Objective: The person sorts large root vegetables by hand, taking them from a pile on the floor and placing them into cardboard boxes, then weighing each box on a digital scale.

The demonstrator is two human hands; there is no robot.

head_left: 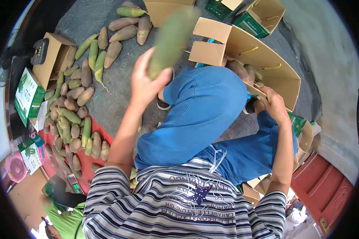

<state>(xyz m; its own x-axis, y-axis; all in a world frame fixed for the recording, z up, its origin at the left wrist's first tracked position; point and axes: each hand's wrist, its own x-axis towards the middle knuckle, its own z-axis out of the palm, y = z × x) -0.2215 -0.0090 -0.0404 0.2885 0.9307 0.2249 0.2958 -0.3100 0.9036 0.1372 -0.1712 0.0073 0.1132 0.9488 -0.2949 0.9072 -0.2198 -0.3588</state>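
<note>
My left hand [145, 79] is closed round the lower end of a large green radish [172, 44], raised above the floor and blurred by motion. On the other side, my right hand [274, 105] grips the near edge of an open cardboard box [271, 59], with fingers bent over the flap. Several brownish, soil-coated radishes [237, 71] lie inside this box, partly hidden by my knee and the flap. Yellow cord handles [272, 66] show on the box's inner wall.
Many green and brown radishes [71, 104] are heaped at the left, partly on a red sheet [92, 129]. Cartons stand around: a tan one [163, 10] at the top, a green one [251, 24] at upper right. A person in green [68, 221] is at lower left.
</note>
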